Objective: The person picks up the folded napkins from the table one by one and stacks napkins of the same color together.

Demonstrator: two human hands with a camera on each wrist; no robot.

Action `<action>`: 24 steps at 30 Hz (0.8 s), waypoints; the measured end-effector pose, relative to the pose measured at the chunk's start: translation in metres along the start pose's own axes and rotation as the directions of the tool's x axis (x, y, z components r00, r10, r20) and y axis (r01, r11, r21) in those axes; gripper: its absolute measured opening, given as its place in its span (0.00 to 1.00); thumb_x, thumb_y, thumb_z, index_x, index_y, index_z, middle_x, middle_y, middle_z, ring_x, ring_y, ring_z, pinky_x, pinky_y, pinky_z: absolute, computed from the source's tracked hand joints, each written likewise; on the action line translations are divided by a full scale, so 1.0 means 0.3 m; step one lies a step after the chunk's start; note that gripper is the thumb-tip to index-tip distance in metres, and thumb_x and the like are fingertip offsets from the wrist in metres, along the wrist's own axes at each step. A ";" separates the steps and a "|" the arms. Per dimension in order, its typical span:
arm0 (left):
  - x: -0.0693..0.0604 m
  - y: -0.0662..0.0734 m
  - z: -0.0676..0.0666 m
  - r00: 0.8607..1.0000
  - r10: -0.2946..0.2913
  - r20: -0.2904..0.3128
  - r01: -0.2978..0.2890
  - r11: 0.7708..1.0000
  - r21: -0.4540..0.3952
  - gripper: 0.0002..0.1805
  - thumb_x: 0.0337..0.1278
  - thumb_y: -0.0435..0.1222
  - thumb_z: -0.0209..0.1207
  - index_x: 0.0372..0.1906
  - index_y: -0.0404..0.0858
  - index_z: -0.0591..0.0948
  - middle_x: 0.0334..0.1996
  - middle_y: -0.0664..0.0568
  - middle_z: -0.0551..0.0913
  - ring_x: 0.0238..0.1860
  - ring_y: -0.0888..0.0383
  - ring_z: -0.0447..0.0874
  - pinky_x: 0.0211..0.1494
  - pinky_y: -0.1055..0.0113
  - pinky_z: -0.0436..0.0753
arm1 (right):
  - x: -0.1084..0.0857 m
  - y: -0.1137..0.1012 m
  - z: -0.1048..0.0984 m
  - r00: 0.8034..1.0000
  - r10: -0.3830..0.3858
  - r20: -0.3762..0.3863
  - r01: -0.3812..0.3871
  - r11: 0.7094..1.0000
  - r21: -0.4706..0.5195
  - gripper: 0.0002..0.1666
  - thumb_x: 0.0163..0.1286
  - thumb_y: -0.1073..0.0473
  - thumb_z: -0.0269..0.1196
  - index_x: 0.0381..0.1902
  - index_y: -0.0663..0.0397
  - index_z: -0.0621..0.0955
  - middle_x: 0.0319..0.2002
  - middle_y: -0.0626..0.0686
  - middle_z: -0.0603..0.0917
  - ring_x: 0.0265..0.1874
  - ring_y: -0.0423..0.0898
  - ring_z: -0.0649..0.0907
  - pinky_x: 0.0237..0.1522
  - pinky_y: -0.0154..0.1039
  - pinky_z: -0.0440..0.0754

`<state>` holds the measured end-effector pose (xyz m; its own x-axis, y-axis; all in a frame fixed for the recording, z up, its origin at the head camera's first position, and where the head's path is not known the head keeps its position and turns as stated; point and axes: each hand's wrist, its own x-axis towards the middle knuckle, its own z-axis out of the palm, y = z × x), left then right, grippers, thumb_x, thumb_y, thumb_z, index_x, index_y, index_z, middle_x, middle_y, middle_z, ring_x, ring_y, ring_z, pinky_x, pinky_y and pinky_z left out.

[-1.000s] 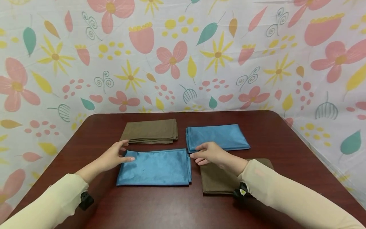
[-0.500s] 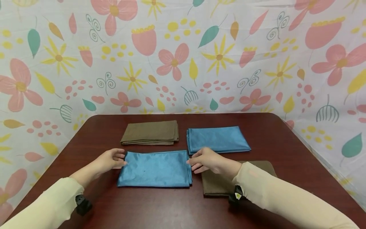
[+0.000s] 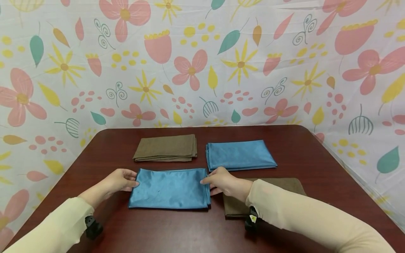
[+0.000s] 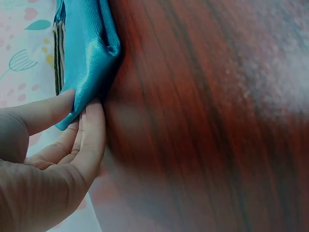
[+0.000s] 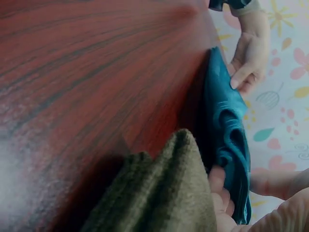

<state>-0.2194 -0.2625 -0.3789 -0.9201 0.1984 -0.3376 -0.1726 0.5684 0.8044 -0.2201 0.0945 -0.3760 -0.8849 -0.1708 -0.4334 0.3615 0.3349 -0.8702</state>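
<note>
I'm seeing the near blue cloth [image 3: 169, 189], glossy and satiny, lying as a flat folded rectangle between the left and right edges of the wood-grained table [image 3: 152, 232]. My left hand [image 3: 119, 181] is pinching its left end, my right hand [image 3: 223, 181] its layered right end; a second ago both were only hovering there. The fuzzy brown cloth [image 3: 284, 183] is sitting toward the table's right edge. Honestly can't tell whether the blue fabric's lifting.
</note>
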 end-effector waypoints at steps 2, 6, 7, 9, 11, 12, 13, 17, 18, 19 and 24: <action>0.004 -0.003 0.000 1.000 -0.012 -0.005 0.012 1.000 -0.002 0.32 0.60 0.32 0.63 0.63 0.18 0.65 0.55 0.29 0.73 0.48 0.51 0.82 0.48 0.58 0.85 | 0.003 -0.001 0.006 1.000 0.009 -0.009 -0.009 1.000 0.002 0.29 0.62 0.66 0.68 0.57 0.73 0.71 0.51 0.65 0.75 0.36 0.49 0.77 0.37 0.45 0.87; 0.011 -0.011 -0.001 0.999 -0.031 -0.005 0.031 1.000 -0.002 0.32 0.60 0.33 0.63 0.62 0.18 0.66 0.54 0.29 0.74 0.47 0.51 0.84 0.49 0.58 0.85 | 0.003 -0.004 0.010 1.000 0.022 -0.001 -0.022 1.000 0.019 0.29 0.62 0.68 0.67 0.58 0.73 0.70 0.53 0.67 0.74 0.45 0.56 0.80 0.39 0.46 0.87; 0.012 -0.012 -0.003 0.999 -0.034 -0.004 0.034 0.999 -0.001 0.32 0.60 0.33 0.63 0.62 0.18 0.66 0.54 0.29 0.74 0.47 0.50 0.84 0.49 0.57 0.85 | 0.003 -0.005 0.010 1.000 0.024 0.006 -0.024 0.999 0.027 0.30 0.62 0.68 0.66 0.59 0.73 0.69 0.55 0.68 0.73 0.49 0.58 0.79 0.39 0.46 0.87; 0.012 -0.012 -0.008 0.999 -0.036 0.002 0.036 0.999 -0.002 0.32 0.61 0.34 0.62 0.63 0.18 0.66 0.55 0.29 0.74 0.48 0.49 0.84 0.50 0.56 0.85 | 0.001 -0.009 0.009 0.999 0.025 0.019 -0.026 0.999 0.042 0.31 0.63 0.68 0.65 0.61 0.73 0.68 0.58 0.70 0.71 0.55 0.62 0.77 0.41 0.46 0.87; 0.011 -0.011 -0.014 0.999 -0.035 0.009 0.035 0.999 -0.002 0.32 0.62 0.34 0.62 0.64 0.18 0.65 0.56 0.28 0.73 0.50 0.48 0.83 0.51 0.56 0.84 | 0.002 -0.015 0.008 0.999 0.025 0.032 -0.027 0.998 0.056 0.33 0.63 0.68 0.65 0.63 0.73 0.67 0.60 0.71 0.70 0.57 0.63 0.76 0.42 0.47 0.86; 0.010 -0.010 -0.016 0.999 -0.035 0.011 0.035 0.999 -0.006 0.32 0.63 0.34 0.61 0.64 0.18 0.65 0.57 0.28 0.73 0.50 0.48 0.83 0.52 0.56 0.84 | 0.003 -0.018 0.006 0.999 0.023 0.037 -0.025 0.998 0.056 0.33 0.64 0.68 0.64 0.64 0.73 0.66 0.61 0.71 0.70 0.58 0.64 0.75 0.43 0.47 0.86; 0.008 -0.009 -0.019 0.999 -0.035 0.012 0.035 0.999 -0.010 0.32 0.63 0.34 0.61 0.64 0.18 0.65 0.57 0.27 0.73 0.51 0.47 0.83 0.52 0.55 0.84 | 0.003 -0.022 0.004 0.999 0.022 0.041 -0.024 0.998 0.058 0.33 0.64 0.68 0.64 0.64 0.73 0.66 0.61 0.71 0.70 0.58 0.64 0.75 0.44 0.47 0.86; 0.004 -0.009 -0.023 0.999 -0.035 0.022 0.035 0.999 -0.020 0.33 0.64 0.34 0.60 0.65 0.18 0.63 0.58 0.27 0.72 0.52 0.47 0.82 0.54 0.55 0.83 | 0.008 -0.031 -0.002 0.997 0.021 0.078 -0.026 0.998 0.061 0.33 0.65 0.69 0.62 0.65 0.75 0.65 0.62 0.71 0.70 0.59 0.63 0.76 0.49 0.49 0.84; 0.003 -0.010 -0.022 0.999 -0.037 0.024 0.037 0.999 -0.027 0.33 0.64 0.34 0.60 0.65 0.18 0.63 0.58 0.27 0.72 0.52 0.47 0.82 0.54 0.55 0.83 | 0.009 -0.031 -0.005 0.996 0.020 0.091 -0.026 0.998 0.060 0.33 0.66 0.69 0.62 0.65 0.75 0.64 0.63 0.71 0.69 0.60 0.64 0.75 0.51 0.49 0.83; 0.003 -0.012 -0.022 0.999 -0.037 0.026 0.038 0.999 -0.032 0.33 0.64 0.34 0.60 0.65 0.18 0.63 0.58 0.27 0.72 0.52 0.47 0.82 0.54 0.55 0.83 | 0.010 -0.031 -0.006 0.995 0.024 0.101 -0.031 0.997 0.073 0.34 0.66 0.69 0.61 0.66 0.75 0.63 0.65 0.71 0.68 0.62 0.65 0.74 0.52 0.50 0.82; 0.007 -0.035 -0.019 0.999 -0.031 0.027 0.033 0.996 -0.080 0.31 0.65 0.35 0.59 0.63 0.18 0.64 0.53 0.33 0.77 0.49 0.52 0.83 0.53 0.56 0.84 | 0.013 -0.032 -0.015 0.989 0.038 0.140 -0.057 0.989 0.136 0.43 0.67 0.70 0.59 0.72 0.75 0.51 0.70 0.73 0.58 0.67 0.69 0.66 0.58 0.54 0.78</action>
<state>-0.2215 -0.2725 -0.3851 -0.9047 0.2018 -0.3753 -0.2305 0.5089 0.8294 -0.2282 0.0947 -0.3683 -0.8209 -0.2858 -0.4945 0.4482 0.2144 -0.8679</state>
